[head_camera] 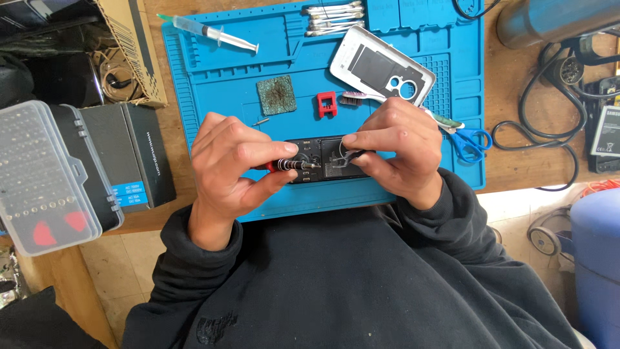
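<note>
Inventory by count, positions by clock face from the middle of the blue work mat (pixel 213 71):

- Hands: two, left hand (pixel 229 165) and right hand (pixel 397 145), at 6 o'clock.
- Opened phone (pixel 323 158): one, between the hands.
- Screwdriver (pixel 294 165): one.
- White back cover (pixel 381 64): one, 1 o'clock.
- Syringe (pixel 210 31): one, 10 o'clock.
- Scissors (pixel 470 141): one pair, 4 o'clock.
- Red block (pixel 327 103): one.
- Green square pad (pixel 276 94): one.
- Cotton swabs (pixel 332 18): one cluster, number indistinct.

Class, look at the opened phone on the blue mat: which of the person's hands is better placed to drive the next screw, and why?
Probably the left hand: it already grips the small screwdriver, tip resting on the opened phone. The right hand is busy pinching tweezers over the phone's middle.
</note>
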